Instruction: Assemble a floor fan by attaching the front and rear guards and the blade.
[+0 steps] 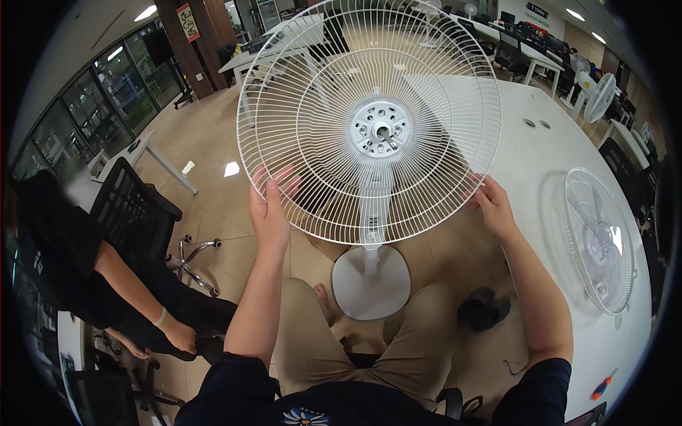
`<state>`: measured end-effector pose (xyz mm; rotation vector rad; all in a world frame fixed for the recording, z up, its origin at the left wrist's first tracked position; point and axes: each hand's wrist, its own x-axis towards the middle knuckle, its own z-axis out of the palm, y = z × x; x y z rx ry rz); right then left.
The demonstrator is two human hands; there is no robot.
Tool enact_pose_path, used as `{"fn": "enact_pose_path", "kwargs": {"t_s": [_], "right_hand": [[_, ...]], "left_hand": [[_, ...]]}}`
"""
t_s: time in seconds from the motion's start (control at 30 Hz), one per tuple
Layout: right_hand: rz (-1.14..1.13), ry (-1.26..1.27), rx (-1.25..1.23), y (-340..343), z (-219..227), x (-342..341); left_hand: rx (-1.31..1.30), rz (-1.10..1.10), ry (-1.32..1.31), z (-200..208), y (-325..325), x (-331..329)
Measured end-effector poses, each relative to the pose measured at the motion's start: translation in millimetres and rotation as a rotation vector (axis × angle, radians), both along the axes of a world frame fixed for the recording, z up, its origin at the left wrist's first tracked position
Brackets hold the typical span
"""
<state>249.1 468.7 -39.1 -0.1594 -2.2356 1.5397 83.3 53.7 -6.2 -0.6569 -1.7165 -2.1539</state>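
A large round white wire fan grille (323, 153) stands upright before me, on the front of a pedestal fan. At its middle is a round white hub plate (364, 117) with holes, and a metal shaft (387, 137) pokes out through it. My left hand (271, 209) grips the grille's lower left rim, thumb in front and fingers behind the wires. On the lower right rim, my right hand (491, 207) pinches the edge, its fingers partly hidden. Below, the fan's white post (371, 260) rises from a rounded white base (371, 292) on the floor between my legs.
On the white table (540, 213) to my right lie a second fan grille (614, 284) with a clear fan blade (600, 234) and an orange-handled screwdriver (604, 384). Dark slippers (483, 309) rest on the floor. At left a person (64, 248) stands by a black office chair (135, 206).
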Motion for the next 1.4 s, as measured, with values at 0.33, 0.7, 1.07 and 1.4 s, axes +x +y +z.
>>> {"fn": "enact_pose_path", "kwargs": {"t_s": [0.33,0.7,1.07,1.4], "right_hand": [[0.071,0.104,-0.203,-9,-2,9],[-0.282,0.368,-0.205,-50,31,58],[-0.723,0.325,-0.18,-50,124,236],[-1.132,0.476,-0.586,35,127,404]], "left_hand": [[0.094,0.134,-0.011,6,13,17],[0.183,0.186,-0.095,-25,9,72],[0.048,-0.615,-0.175,-106,-4,134],[-0.757,-0.658,-0.692,-359,13,104]]}}
